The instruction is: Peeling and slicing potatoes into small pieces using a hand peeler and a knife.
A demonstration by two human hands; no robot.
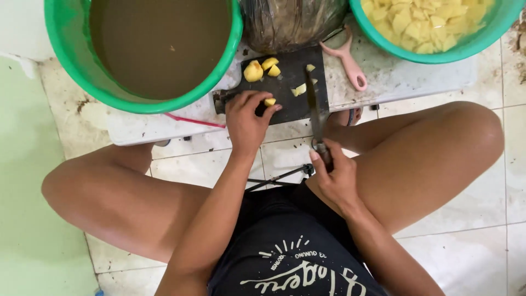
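Head view | left hand point(246, 123) pinches potato piece point(269, 102) on black board point(287, 82) | right hand point(335, 178) grips knife point(314, 107) | risk: blade just beside left fingers point(272, 111) could nick them; piece may slip.

Both green basins point(71, 55) are cut off by the top edge; knife handle hidden.

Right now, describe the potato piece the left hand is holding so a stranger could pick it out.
Find the black cutting board between the two green basins. At its near edge the left hand pinches a small yellow potato piece. It alone sits between fingertips; the other pieces lie loose farther up the board.
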